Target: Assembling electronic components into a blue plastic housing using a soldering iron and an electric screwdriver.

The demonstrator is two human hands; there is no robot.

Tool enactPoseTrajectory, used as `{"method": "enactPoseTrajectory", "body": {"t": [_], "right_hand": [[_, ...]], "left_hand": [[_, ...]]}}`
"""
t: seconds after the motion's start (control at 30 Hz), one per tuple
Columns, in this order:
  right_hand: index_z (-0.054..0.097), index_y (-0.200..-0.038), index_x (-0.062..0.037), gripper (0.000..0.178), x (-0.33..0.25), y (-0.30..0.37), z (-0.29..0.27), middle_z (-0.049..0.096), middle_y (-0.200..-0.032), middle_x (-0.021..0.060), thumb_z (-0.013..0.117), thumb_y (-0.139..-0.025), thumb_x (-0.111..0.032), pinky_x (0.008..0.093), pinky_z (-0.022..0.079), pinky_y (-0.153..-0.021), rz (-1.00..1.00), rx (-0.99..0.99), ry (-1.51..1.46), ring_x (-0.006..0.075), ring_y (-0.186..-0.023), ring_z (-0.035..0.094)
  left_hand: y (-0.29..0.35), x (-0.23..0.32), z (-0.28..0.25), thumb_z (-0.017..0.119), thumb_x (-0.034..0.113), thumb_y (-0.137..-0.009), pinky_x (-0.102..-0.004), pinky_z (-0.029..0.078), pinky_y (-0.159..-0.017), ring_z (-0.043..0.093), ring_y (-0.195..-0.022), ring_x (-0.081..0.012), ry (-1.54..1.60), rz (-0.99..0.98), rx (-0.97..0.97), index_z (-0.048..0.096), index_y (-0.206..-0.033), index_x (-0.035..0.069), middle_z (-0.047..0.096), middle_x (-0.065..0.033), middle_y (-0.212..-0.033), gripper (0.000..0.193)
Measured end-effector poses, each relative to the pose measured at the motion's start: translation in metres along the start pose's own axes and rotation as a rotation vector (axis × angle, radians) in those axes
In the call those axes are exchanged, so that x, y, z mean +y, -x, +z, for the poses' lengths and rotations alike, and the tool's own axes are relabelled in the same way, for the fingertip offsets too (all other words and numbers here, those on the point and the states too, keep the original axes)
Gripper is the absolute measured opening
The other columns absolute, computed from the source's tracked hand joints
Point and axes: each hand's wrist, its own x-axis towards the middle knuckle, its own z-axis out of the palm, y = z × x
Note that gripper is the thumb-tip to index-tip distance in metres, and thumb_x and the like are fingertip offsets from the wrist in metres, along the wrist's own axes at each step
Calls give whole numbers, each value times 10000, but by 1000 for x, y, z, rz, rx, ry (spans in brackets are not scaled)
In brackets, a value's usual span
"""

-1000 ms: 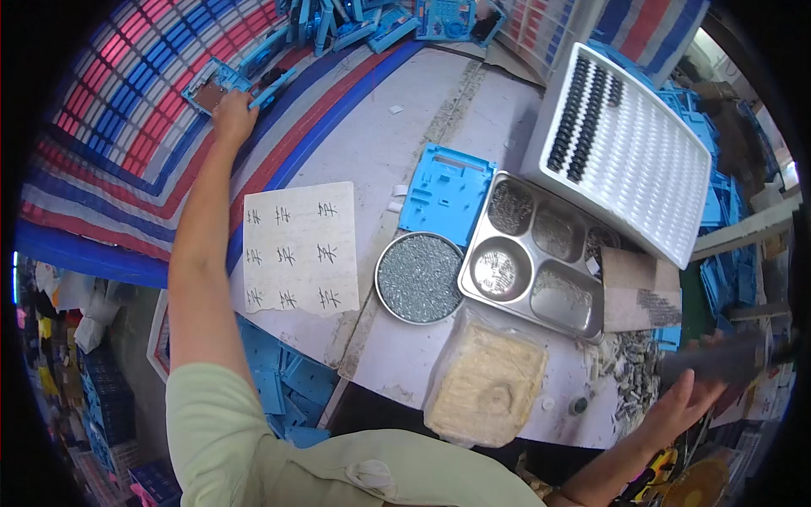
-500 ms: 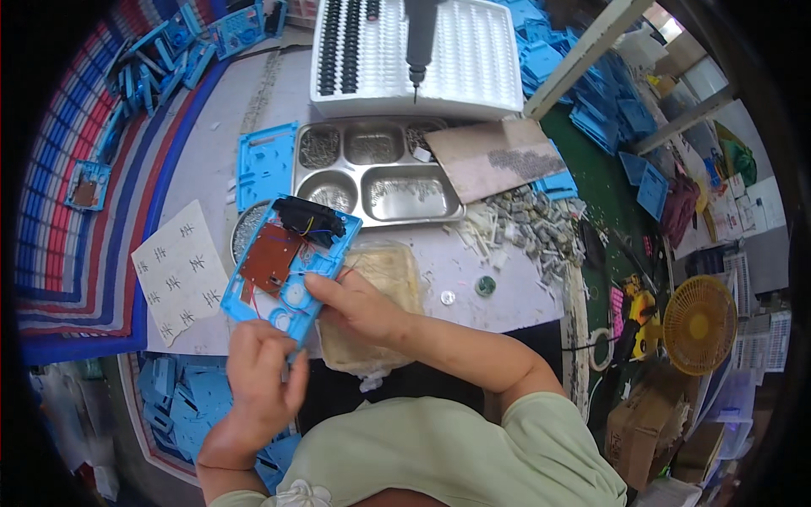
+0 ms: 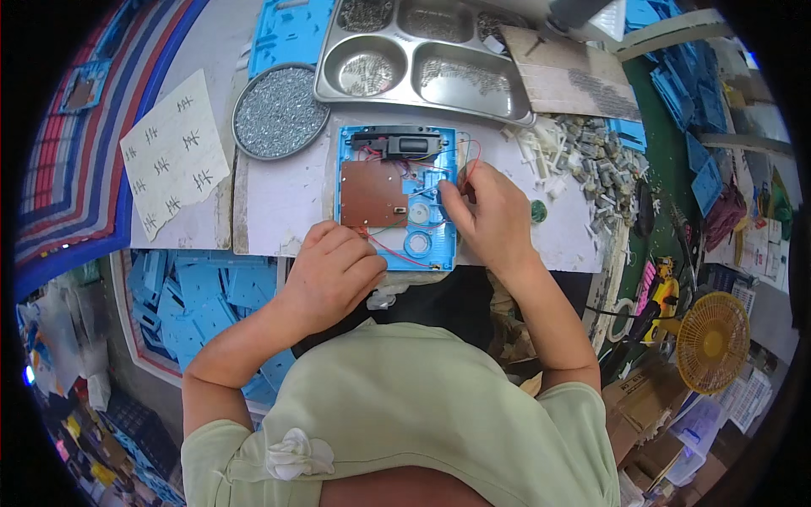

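Because its open side faces up, the rectangular blue plastic casing [image 3: 443,241] at the near edge of the white tabletop [image 3: 283,198] exposes a brown circuit board [image 3: 370,194]. The left hand [image 3: 334,270] touches its near left corner with curled fingers, seemingly steadying it; the right hand [image 3: 497,221], fingers narrowed, meets its right edge beside a thin red wire [image 3: 479,150]. Whether either grips, I cannot tell.
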Motion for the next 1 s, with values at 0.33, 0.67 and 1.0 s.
{"method": "enactPoseTrajectory", "body": {"t": [0.33,0.67,1.0], "right_hand": [[622,-885,-40,170,15,20,-21,571,-747,-4,676,-984,-168,264,381,-539,427,-53,-850,62,-620,490],[703,-1046,-61,298,-39,62,-41,684,-886,69,804,-768,-93,377,530,-679,-316,-493,-542,271,-763,651],[739,-1109,-119,424,-44,35,5,626,-1064,22,831,-725,-273,537,376,-993,-450,-236,117,282,-1043,531]], "left_hand": [[-4,5,-7,766,112,-794,-410,447,-846,607,-860,-253,-52,-25,-170,634,-913,85,581,-54,-857,180],[-26,14,2,772,153,-778,-393,440,-800,617,-843,-262,104,18,-140,696,-1040,69,617,-45,-933,285],[19,-13,-2,822,89,-743,-373,426,-567,580,-659,-245,-12,-31,123,679,-924,93,595,-38,-805,231]]}}
